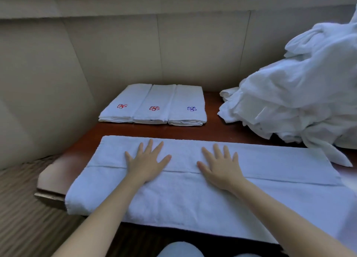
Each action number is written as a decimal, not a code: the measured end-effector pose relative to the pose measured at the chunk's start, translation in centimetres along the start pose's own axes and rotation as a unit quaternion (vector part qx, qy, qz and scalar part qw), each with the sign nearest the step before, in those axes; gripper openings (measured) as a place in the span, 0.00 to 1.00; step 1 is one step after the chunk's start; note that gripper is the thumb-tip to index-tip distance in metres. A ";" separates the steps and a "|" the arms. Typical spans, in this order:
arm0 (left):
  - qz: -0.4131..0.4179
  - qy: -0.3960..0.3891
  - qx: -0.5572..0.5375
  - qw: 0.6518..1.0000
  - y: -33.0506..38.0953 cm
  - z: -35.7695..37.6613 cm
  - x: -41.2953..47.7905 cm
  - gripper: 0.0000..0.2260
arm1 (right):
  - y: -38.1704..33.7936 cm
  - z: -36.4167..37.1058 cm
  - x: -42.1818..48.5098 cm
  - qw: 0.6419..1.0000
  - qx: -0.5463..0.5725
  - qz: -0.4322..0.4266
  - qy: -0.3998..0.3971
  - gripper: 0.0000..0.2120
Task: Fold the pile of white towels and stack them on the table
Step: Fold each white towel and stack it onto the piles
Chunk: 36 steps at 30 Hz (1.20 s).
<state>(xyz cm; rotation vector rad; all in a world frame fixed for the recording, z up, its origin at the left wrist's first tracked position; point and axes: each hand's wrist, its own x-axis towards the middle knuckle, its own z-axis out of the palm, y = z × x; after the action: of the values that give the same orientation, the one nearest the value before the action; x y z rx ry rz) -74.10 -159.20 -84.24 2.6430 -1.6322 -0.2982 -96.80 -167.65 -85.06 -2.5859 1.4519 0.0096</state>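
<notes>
A long white towel [183,198] lies folded lengthwise across the front of the dark wooden table [210,127], its near side hanging over the table's edge. My left hand [147,162] presses flat on it with fingers spread, left of centre. My right hand [220,166] lies flat beside it, right of centre, fingers also spread. Both rest over the fold seam. Three folded white towels [154,104] sit side by side at the back of the table, two with red flower emblems, one with a blue one. A heap of unfolded white towels [299,94] rises at the right.
Beige padded wall panels [116,50] stand close behind and to the left of the table. Striped carpet [23,208] covers the floor at the left. My knee [179,250] in light cloth shows at the bottom edge.
</notes>
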 end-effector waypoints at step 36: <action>0.130 0.272 0.026 0.953 -18.3 -5.7 -9.5 0.14 | -8.6 -5.4 -2.5 0.989 0.063 -0.129 0.027 0.17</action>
<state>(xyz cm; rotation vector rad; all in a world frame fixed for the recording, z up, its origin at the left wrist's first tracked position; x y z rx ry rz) -61.06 -142.90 -79.37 2.2089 -1.7543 0.4450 -91.27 -161.98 -78.18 -2.6654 1.0856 -0.1802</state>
